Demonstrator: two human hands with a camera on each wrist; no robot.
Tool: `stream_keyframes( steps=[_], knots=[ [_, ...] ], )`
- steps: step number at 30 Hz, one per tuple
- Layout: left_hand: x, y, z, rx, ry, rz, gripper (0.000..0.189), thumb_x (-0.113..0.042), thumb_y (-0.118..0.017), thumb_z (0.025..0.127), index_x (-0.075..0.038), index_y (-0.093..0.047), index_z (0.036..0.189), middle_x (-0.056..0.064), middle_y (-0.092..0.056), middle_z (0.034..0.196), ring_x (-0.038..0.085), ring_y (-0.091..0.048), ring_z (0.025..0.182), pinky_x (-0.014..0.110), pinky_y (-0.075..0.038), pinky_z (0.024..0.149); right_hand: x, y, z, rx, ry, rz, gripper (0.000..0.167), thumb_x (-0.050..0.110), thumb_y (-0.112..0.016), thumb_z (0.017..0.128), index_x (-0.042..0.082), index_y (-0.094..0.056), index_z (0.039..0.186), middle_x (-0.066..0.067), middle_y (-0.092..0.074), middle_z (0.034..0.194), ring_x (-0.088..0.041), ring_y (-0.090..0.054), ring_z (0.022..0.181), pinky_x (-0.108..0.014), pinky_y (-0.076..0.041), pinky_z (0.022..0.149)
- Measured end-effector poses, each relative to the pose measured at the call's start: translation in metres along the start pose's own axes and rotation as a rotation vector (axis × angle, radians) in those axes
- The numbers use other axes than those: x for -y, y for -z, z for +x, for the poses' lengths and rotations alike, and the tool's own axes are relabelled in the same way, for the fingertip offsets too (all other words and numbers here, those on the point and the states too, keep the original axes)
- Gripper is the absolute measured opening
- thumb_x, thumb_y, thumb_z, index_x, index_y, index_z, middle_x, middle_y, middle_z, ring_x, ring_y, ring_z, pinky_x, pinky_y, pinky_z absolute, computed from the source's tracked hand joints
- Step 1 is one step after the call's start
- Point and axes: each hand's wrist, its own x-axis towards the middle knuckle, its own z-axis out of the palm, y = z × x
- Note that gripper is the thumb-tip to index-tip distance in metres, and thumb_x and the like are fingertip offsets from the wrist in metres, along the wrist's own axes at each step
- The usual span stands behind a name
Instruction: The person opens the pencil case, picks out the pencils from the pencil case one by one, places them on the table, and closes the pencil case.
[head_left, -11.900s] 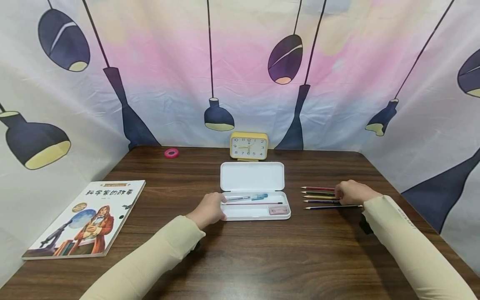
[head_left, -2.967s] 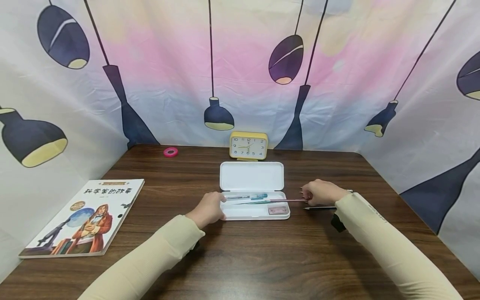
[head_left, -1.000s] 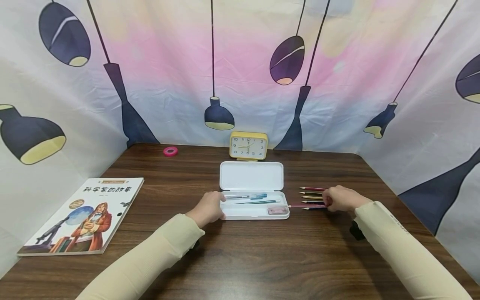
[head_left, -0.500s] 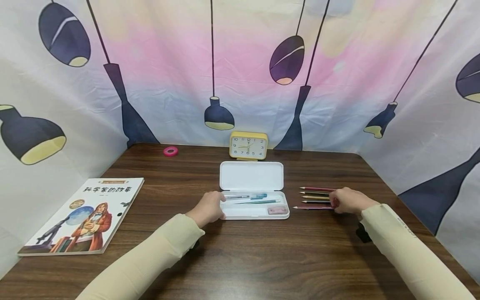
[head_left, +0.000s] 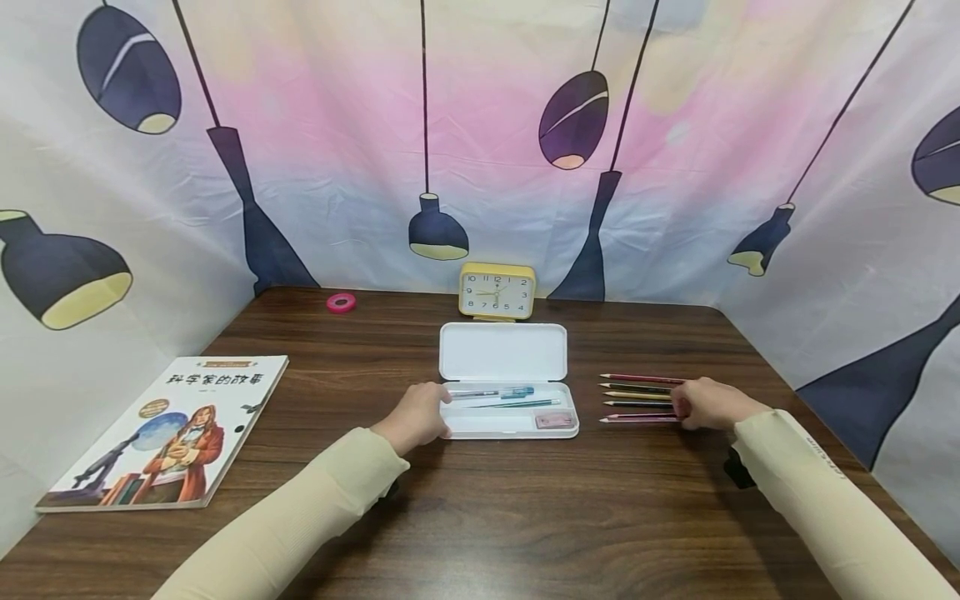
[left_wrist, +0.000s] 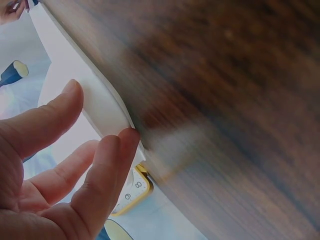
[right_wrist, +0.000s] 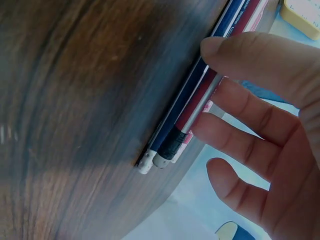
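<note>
At the middle of the table lies an open white pencil case [head_left: 502, 352]. My left hand [head_left: 414, 414] holds its left end, thumb by the front wall and fingers at the corner in the left wrist view. Inside are a clear-and-blue pen [head_left: 517, 392], a teal pencil [head_left: 513, 404] and a pink eraser [head_left: 555, 420]. To the right, my right hand [head_left: 712, 403] pinches a red pencil [right_wrist: 194, 106] near its eraser end. A navy pencil [right_wrist: 175, 112] with a white eraser lies right beside it. Several other pencils [head_left: 633, 386] form a row, their right ends hidden by the hand.
Behind the case stands a yellow clock [head_left: 497, 292]. A pink tape roll [head_left: 341, 303] lies at the back left, and a picture-covered book [head_left: 172, 433] at the left edge. A lamp-patterned cloth [head_left: 337, 167] surrounds the table [head_left: 510, 517] at the back and sides.
The red pencil, over the case three seconds ago, has moved right beside the row, with my right hand. The teal pencil now shows fully in the case. My left hand stays put.
</note>
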Motion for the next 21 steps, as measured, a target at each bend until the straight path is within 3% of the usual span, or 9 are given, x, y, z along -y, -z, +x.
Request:
stream_keyframes(
  steps=[21],
  knots=[
    [0.000,0.001,-0.001,0.012,0.000,0.004,0.044,-0.002,-0.077,0.060,0.004,-0.060,0.100,0.017,-0.057,0.103,0.035,-0.045,0.104,0.041,-0.036,0.087,-0.014,-0.004,-0.001,0.003,-0.004,0.006,0.015,0.003,-0.065,0.072,0.013,-0.054,0.071,0.004,-0.048,0.067,-0.012,-0.043,0.057,-0.029,-0.035,0.048]
  ],
)
